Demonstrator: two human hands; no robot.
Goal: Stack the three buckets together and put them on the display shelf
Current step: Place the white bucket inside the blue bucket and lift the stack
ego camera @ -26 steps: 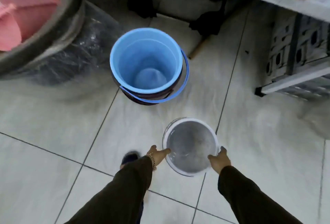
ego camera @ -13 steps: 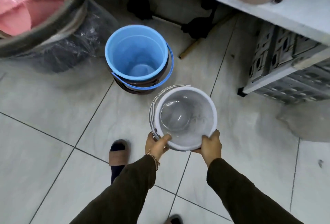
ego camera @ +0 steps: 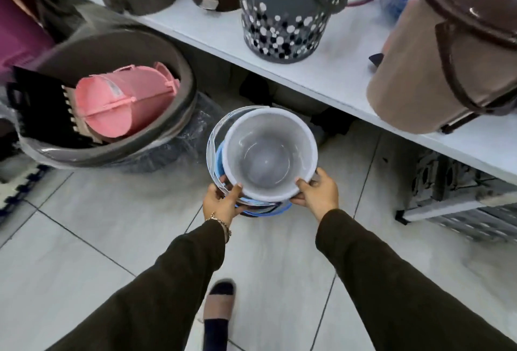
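Observation:
A white translucent bucket (ego camera: 268, 152) sits in the mouth of the blue bucket (ego camera: 272, 208), whose rim and handle show only as slivers at the left and below. A dark bucket under the blue one shows as a thin edge. My left hand (ego camera: 221, 202) grips the white bucket's near left rim. My right hand (ego camera: 317, 194) grips its near right rim. The stack is over the tiled floor, just in front of the white display shelf (ego camera: 330, 70).
On the shelf stand a grey dotted bin (ego camera: 285, 14), a brown lidded bucket (ego camera: 450, 51) and dark bins. A large grey tub (ego camera: 167, 126) holding a pink container (ego camera: 123, 101) sits at the left. A grey crate (ego camera: 458, 196) lies under the shelf at the right. My foot (ego camera: 218, 308) is on the floor.
I lifted the white bucket off the floor and carried it forward onto the blue bucket. The camera tilted up, bringing the shelf and its bins into view.

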